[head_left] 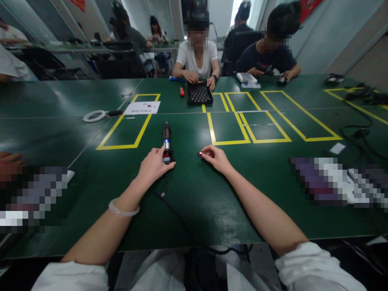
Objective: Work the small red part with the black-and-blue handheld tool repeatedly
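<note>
On the green table lies an electric screwdriver (166,135), dark with a silver and blue band, its tip pointing away from me. My left hand (154,165) grips its rear end, thumb on the right side and fingers on the left. To the right, my right hand (217,159) pinches a small red part with a dark tip (200,153) just over the table; its exact kind is too small to tell. A black cord (178,214) runs from near the screwdriver toward the table's front edge.
Yellow tape rectangles (232,142) mark the table. A white paper (142,108) with small red bits and a white ring-shaped cable (95,116) lie left. Opposite, a person in white handles a black tray (200,93) beside a red-handled tool (182,91). Blurred-out items flank both sides.
</note>
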The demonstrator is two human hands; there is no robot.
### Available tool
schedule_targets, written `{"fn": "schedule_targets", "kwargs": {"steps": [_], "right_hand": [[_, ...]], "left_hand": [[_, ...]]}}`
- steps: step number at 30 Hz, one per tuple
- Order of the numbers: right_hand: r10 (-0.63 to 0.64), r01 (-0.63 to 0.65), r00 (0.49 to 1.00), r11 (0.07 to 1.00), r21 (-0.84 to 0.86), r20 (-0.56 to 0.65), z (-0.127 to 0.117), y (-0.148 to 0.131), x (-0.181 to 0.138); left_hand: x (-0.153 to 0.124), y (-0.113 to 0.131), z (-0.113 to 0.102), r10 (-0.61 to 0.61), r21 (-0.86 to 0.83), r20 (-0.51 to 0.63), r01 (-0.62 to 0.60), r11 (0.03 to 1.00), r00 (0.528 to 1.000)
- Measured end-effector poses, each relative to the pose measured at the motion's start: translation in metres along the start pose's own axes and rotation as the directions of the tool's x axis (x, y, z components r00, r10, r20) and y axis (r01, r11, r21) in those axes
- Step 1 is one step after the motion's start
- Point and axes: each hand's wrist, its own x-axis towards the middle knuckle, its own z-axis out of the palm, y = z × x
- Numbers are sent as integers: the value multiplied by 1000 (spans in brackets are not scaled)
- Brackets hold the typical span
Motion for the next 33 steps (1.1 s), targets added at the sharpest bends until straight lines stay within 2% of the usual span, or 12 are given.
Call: {"fn": "schedule_targets", "kwargs": {"steps": [5, 10, 16, 25, 33], "right_hand": [[-35, 28, 995, 997, -70, -96, -1, 0, 0], [-50, 30, 985, 992, -121, -167, -4, -1, 0], [-60, 40, 989, 988, -150, -132, -3, 1, 0], [-79, 66, 994, 985, -158, -80, -1, 3, 1], [-129, 108, 988, 966, -235, -79, 0, 5, 1]], "left_hand": [[14, 62, 17, 120, -74, -74, -125, 989, 990], [19, 91, 30, 171, -155, -135, -191, 969, 976], [14, 93, 34, 171, -204, -138, -197, 959, 976], [13, 94, 34, 169, -175, -155, -196, 965, 973], [12, 95, 34, 180, -149, -167, -205, 967, 969]]}}
